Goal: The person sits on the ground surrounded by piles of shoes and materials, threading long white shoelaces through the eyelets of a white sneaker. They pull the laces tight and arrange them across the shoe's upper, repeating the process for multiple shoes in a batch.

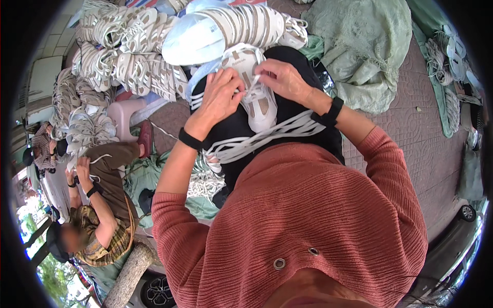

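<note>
Lacing step in hand: white-and-tan sneaker (255, 90) sits on the person's lap, toe toward them. Left hand (218, 97) clamps its side, fingers closed on the upper. Right hand (281, 77) pinches the white lace (255, 92) at the eyelets; which eyelet, hard to tell. Next move likely calls for a steady pull and threading the opposite hole. Loose laces (267, 136) draped across the knees could snag. Shoe pile (133, 46) crowds ahead-left; paved floor (411, 138) to the right is roomier.
</note>
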Available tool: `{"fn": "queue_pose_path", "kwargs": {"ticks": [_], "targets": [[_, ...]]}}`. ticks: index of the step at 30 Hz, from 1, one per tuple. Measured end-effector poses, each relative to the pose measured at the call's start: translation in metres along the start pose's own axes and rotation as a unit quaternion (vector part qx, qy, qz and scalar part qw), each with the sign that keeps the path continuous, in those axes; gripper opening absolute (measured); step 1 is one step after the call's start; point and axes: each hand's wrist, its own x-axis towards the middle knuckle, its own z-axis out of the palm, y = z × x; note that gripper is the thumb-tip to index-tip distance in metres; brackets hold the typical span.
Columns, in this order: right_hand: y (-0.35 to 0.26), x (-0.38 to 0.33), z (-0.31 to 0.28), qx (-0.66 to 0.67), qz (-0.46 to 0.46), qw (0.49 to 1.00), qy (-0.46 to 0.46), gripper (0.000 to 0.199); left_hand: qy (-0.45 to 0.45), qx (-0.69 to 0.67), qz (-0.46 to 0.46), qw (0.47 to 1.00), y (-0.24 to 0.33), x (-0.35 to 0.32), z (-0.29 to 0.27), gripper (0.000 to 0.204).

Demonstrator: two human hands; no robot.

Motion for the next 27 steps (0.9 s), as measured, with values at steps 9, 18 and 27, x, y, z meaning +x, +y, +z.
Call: {"fn": "queue_pose_path", "kwargs": {"ticks": [9,18,27], "targets": [[0.010,-0.006,0.004,0.178,0.149,0.972,-0.028,0.011,-0.006,-0.087,-0.011,0.996,-0.015,-0.002,0.005,0.011],[0.013,-0.011,-0.011,0.151,0.174,0.971,-0.064,0.007,-0.021,-0.093,-0.011,0.995,-0.020,-0.004,0.006,0.009],[0.002,-0.008,0.003,0.279,0.256,0.925,-0.018,0.011,-0.013,-0.069,-0.005,0.998,-0.019,-0.004,0.007,0.010]]}}
